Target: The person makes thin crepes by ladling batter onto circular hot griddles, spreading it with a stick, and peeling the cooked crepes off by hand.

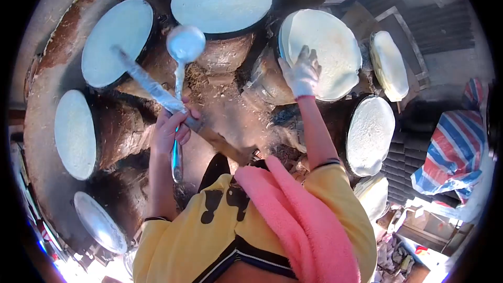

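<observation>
My left hand [177,124] is closed round a metal ladle [186,44] and a long flat scraper stick [146,81], which cross each other. White batter coats the ladle's bowl and the stick's upper part. My right hand [303,73], in a white glove with dark fingertips, rests with spread fingers on the left part of a pale round flatbread [327,47]. This flatbread lies over a round pan, slightly off centre, with another pale edge showing beneath its left side. Whether the gloved fingers grip the bread cannot be made out.
Round pans with pale batter stand at the top [222,0], upper left [118,42], left [76,133] and right [371,136]. A bare pan [100,222] is at the lower left. Folded flatbreads [389,65] and a striped bag [453,152] are on the right.
</observation>
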The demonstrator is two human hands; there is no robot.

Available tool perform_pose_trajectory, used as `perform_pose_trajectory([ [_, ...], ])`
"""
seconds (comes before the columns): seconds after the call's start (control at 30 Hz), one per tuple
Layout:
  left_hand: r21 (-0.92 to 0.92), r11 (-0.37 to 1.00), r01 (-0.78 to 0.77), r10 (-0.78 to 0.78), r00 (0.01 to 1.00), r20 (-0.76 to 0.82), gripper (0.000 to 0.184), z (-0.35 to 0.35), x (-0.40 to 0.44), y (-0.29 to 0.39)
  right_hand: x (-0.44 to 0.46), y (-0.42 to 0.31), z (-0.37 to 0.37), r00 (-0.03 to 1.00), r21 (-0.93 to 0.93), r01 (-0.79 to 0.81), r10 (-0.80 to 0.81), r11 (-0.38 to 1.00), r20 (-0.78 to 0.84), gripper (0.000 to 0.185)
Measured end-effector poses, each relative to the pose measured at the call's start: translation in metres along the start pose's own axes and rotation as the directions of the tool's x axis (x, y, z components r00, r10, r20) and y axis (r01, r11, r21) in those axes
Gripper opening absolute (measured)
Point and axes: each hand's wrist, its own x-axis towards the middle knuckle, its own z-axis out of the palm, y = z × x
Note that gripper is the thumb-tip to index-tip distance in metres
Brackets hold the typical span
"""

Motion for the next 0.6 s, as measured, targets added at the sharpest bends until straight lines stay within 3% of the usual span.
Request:
perform_pose_trajectory([
  [0.1,0.188,0.979,0.08,-0.099,0.991,0.09,0.038,-0.006,0.008,0.032,0.011,-0.012,0.018,0.999,-0.022,-0.008,0.009,1.0,0.041,0.072],
  [0.2,-0.048,0.998,-0.031,0.041,0.972,0.233,0.04,-0.009,0.002,0.037,0.009,-0.012,0.021,0.998,0.031,-0.037,0.036,0.999,0.048,0.052],
  [0.23,-0.099,0.993,-0.06,0.077,0.982,0.17,0.04,-0.004,0.001,0.031,0.003,-0.01,0.03,0.998,0.031,-0.048,0.047,0.998,0.045,0.05],
  [0.27,0.009,0.998,-0.069,0.068,0.992,0.106,0.039,0.004,0.002,0.03,0.006,-0.009,0.032,0.999,0.025,-0.05,0.049,0.998,0.019,0.047],
  [0.3,0.137,0.988,-0.067,0.063,0.997,0.034,0.039,0.013,0.005,0.038,0.013,-0.014,0.036,0.972,-0.057,-0.015,0.001,0.998,-0.235,0.034],
  [0.33,0.252,0.966,-0.053,0.065,0.997,-0.041,0.038,0.02,0.004,0.045,0.015,-0.012,0.033,0.988,-0.048,-0.029,0.021,0.998,-0.151,0.03],
  [0.4,0.314,0.947,-0.063,0.048,0.997,0.057,0.037,0.026,-0.002,0.071,0.025,-0.004,0.022,0.998,-0.039,-0.055,0.055,0.998,0.001,0.025],
  [0.43,0.176,0.972,-0.158,0.121,0.972,0.203,0.037,0.017,0.002,0.068,0.03,0.001,0.027,0.989,0.031,-0.149,0.149,0.988,0.005,0.025],
  [0.47,0.014,0.974,-0.225,0.208,0.921,0.33,0.037,0.006,0.008,0.059,0.032,0.008,0.024,0.982,0.114,-0.146,0.157,0.983,-0.104,0.027],
  [0.53,-0.086,0.977,-0.196,0.21,0.956,0.204,0.036,0.01,0.015,0.041,0.024,0.025,0.013,0.929,0.287,-0.12,0.21,0.95,-0.306,0.03],
  [0.57,-0.157,0.972,-0.175,0.197,0.97,0.145,0.035,0.011,0.022,0.029,0.028,0.047,0.017,0.887,0.585,-0.24,0.42,0.774,-0.191,0.033],
  [0.6,-0.172,0.975,-0.139,0.161,0.98,0.118,0.036,0.006,0.024,0.022,0.029,0.052,0.015,0.885,0.645,-0.257,0.443,0.72,-0.142,0.033],
])
